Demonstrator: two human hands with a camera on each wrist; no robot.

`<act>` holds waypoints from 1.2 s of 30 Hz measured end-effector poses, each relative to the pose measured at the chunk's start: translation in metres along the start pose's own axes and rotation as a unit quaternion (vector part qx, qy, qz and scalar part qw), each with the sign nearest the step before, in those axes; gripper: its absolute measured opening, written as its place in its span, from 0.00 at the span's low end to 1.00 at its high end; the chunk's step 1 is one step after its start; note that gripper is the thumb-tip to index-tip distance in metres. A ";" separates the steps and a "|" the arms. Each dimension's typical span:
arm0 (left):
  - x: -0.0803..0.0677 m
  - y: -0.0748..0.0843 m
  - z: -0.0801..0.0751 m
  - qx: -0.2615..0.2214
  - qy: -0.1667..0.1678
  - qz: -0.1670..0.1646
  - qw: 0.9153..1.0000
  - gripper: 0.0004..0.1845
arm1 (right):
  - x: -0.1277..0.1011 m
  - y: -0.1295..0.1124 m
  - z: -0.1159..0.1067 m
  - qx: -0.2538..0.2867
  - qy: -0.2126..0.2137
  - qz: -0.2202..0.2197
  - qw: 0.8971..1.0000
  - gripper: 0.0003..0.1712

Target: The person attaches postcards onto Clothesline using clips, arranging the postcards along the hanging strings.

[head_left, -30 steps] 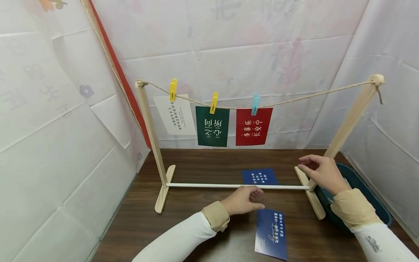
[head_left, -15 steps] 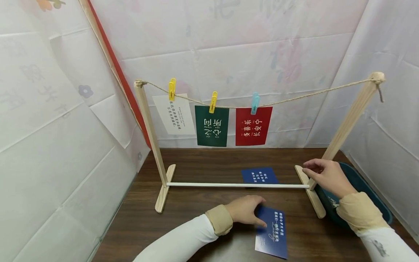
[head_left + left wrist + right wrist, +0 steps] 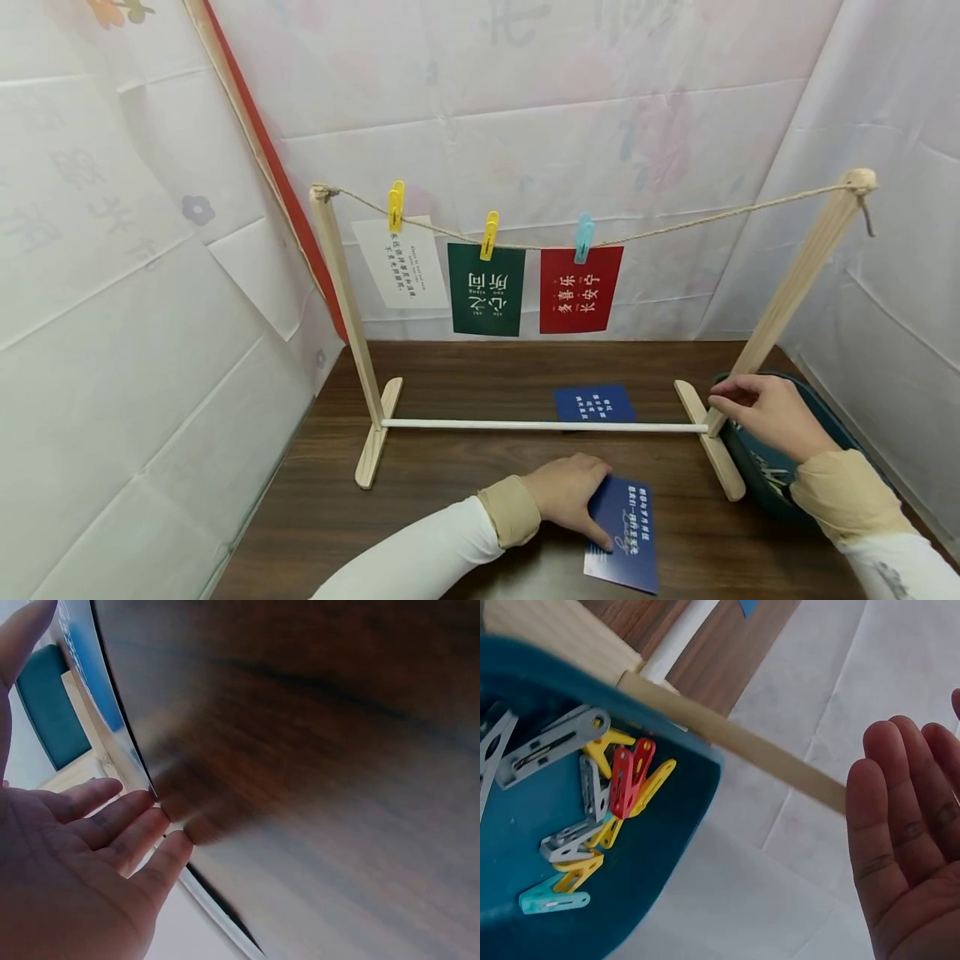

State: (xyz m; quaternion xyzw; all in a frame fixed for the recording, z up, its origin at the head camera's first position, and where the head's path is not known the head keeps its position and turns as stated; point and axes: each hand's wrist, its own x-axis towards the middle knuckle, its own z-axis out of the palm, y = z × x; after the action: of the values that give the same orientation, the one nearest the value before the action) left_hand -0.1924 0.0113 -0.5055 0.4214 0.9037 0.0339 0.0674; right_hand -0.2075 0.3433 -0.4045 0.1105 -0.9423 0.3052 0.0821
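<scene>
My left grip (image 3: 567, 497) lies flat-fingered on the glossy blue card (image 3: 624, 533) on the dark wood-grain worktop (image 3: 450, 508). My right grip (image 3: 772, 412) hovers, fingers straight and holding nothing, over the teal bin (image 3: 667, 847) of plastic pegs (image 3: 622, 784).

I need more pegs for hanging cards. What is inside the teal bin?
The teal bin holds loose clothespins: grey, yellow, red and one light blue. Its rim hides the rest.

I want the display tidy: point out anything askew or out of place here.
The white card hangs tilted from its yellow peg, while the green card and red card hang straight. Two blue cards lie loose on the table: one behind the rail, one under the left hand.
</scene>
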 end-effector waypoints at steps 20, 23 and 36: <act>-0.002 0.001 -0.009 0.017 -0.043 0.006 0.999 0.54 | -0.006 0.035 -0.017 -0.024 0.004 0.024 0.999 0.12; -0.001 0.001 -0.010 0.020 -0.038 0.006 0.999 0.53 | -0.005 0.040 -0.020 -0.028 -0.001 0.029 0.999 0.12; -0.001 -0.003 -0.007 0.023 -0.005 0.012 1.000 0.55 | 0.003 0.058 -0.028 -0.049 -0.030 0.057 0.997 0.16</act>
State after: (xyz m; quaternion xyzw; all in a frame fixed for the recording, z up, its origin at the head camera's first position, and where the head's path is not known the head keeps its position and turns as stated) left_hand -0.1952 0.0083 -0.4993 0.4342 0.8986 0.0119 0.0613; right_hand -0.2231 0.4052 -0.4134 0.0621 -0.9629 0.2595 0.0414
